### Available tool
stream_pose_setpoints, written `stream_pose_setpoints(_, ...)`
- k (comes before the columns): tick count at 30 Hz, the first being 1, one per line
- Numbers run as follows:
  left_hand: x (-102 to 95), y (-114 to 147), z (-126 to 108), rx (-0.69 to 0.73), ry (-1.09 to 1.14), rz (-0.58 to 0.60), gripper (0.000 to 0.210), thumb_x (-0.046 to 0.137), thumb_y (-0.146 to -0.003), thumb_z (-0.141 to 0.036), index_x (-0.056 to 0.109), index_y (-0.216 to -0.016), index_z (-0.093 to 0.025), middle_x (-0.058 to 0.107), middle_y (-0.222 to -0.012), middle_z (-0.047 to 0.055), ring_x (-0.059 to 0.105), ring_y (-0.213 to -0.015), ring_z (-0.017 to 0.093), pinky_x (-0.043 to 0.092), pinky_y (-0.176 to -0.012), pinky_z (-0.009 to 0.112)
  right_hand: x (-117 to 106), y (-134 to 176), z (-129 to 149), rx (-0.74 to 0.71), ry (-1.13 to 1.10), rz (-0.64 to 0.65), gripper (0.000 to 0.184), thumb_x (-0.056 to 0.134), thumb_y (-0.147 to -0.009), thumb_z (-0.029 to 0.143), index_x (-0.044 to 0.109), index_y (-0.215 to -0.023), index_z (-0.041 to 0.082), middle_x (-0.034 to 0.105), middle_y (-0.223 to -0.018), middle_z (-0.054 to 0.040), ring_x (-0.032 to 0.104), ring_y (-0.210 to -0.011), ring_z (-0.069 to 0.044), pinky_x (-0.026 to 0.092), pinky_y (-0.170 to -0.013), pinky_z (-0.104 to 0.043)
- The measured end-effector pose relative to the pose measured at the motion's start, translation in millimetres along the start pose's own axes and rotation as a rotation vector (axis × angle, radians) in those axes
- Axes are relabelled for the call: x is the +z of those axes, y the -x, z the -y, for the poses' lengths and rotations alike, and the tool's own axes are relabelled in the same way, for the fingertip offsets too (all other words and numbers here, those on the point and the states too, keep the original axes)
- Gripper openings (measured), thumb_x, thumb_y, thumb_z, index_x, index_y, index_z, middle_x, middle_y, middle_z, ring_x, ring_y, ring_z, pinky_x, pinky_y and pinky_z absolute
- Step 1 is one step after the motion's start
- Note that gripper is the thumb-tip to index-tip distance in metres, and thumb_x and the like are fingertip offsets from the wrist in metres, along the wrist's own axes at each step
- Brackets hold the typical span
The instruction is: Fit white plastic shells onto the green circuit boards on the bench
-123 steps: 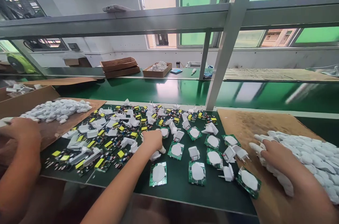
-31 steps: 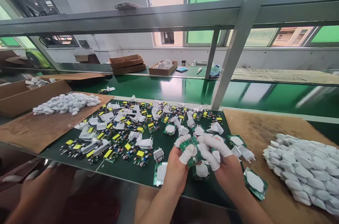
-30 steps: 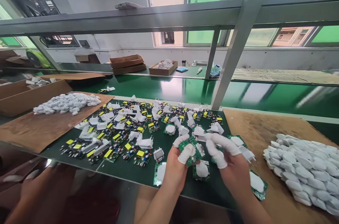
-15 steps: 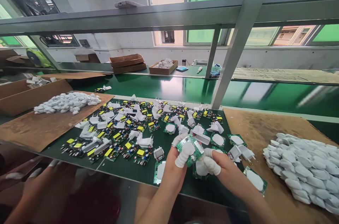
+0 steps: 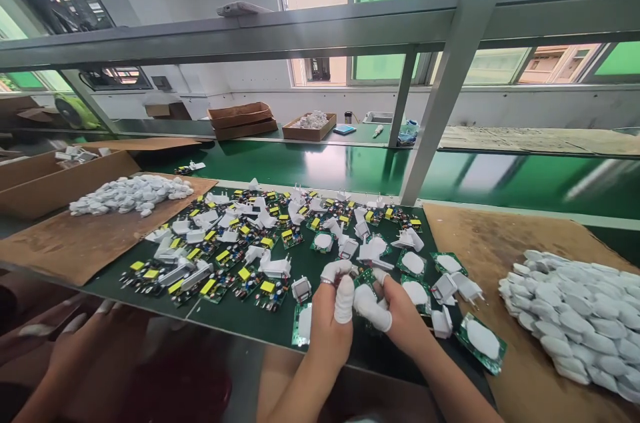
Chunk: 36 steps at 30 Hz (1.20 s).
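My left hand [image 5: 331, 323] and my right hand [image 5: 400, 319] meet low over the front of the dark green mat [image 5: 235, 323], with white cots on the fingertips. Between the fingers sits a small green circuit board [image 5: 365, 275], mostly hidden; both hands grip it. Around them lie more green boards with white oval pads [image 5: 414, 291] and white plug housings [image 5: 442, 287]. Boards with yellow parts [image 5: 239, 274] crowd the left half of the mat.
A heap of white pads [image 5: 565, 306] lies on cardboard at the right, a smaller heap [image 5: 131, 193] on cardboard at the left. Another person's hand [image 5: 87, 353] rests at the bottom left. A metal post [image 5: 440, 96] rises behind the mat, before a green conveyor belt [image 5: 320, 166].
Both hands have sunk toward the mat and drawn together. The board, held up in plain sight before, is now almost covered by the fingers.
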<state>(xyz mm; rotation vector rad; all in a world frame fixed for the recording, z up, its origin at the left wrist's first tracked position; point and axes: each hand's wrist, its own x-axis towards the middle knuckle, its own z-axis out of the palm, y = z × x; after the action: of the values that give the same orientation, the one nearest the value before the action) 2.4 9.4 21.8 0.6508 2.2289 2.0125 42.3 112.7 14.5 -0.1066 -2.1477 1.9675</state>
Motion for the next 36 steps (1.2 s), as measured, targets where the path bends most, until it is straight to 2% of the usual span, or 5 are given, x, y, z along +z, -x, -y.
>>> stream_pose_setpoints(3,-4.5,-2.4,-4.4,-0.020,-0.009,0.183,0.040,0.035,-0.076,-0.046,0.049,-0.098,-0.015,0.056,-0.094,0.007,0.050,-0.087,0.018,0.038,-0.077,0.028,-1.3,-1.7,-2.0,-0.006,0.007,-0.041,0.034,0.055,-0.065,0.047,0.038,-0.071,0.017,0.035,-0.060,0.0037,0.030,-0.053,-0.010,0.031,-0.047,-0.020)
stream_pose_setpoints(9,4.0,-2.7,-4.4,-0.252,0.190,0.074,0.037,0.039,-0.074,-0.044,0.053,-0.093,-0.015,0.059,-0.090,0.004,0.049,-0.088,0.018,0.039,-0.075,0.026,-2.8,-6.6,-0.9,0.006,0.049,0.108,0.040,0.050,-0.067,0.054,0.036,-0.059,0.018,0.031,-0.051,0.0046,0.030,-0.049,-0.010,0.029,-0.043,-0.021)
stream_pose_setpoints(16,6.4,-3.0,-4.4,-0.346,0.342,0.060,0.037,0.048,-0.067,-0.047,0.056,-0.090,-0.018,0.059,-0.090,0.003,0.050,-0.087,0.018,0.040,-0.075,0.025,-5.7,-6.1,-4.3,-0.035,0.058,0.100,0.043,0.057,-0.065,0.050,0.046,-0.087,0.015,0.049,-0.084,-0.0063,0.044,-0.079,-0.019,0.038,-0.076,-0.034)
stream_pose_setpoints(27,-5.3,-4.5,11.2,-0.096,0.171,0.325,0.035,0.051,-0.072,-0.033,0.047,-0.103,-0.019,0.054,-0.105,0.003,0.046,-0.097,0.017,0.035,-0.084,0.025,-4.2,2.8,-2.8,-0.040,0.074,0.052,0.037,0.036,-0.079,0.051,0.048,-0.073,0.016,0.046,-0.066,-0.0008,0.039,-0.060,-0.014,0.036,-0.060,-0.027)
stream_pose_setpoints(36,-5.7,-2.8,12.7,-0.036,0.117,0.321,0.023,0.041,-0.078,-0.029,0.056,-0.092,-0.019,0.060,-0.090,0.002,0.051,-0.085,0.017,0.038,-0.077,0.026,-4.9,0.0,-1.5,-0.017,0.113,0.033,0.048,0.030,-0.078,0.058,0.053,-0.080,0.015,0.047,-0.071,-0.0038,0.042,-0.068,-0.017,0.035,-0.075,-0.032)
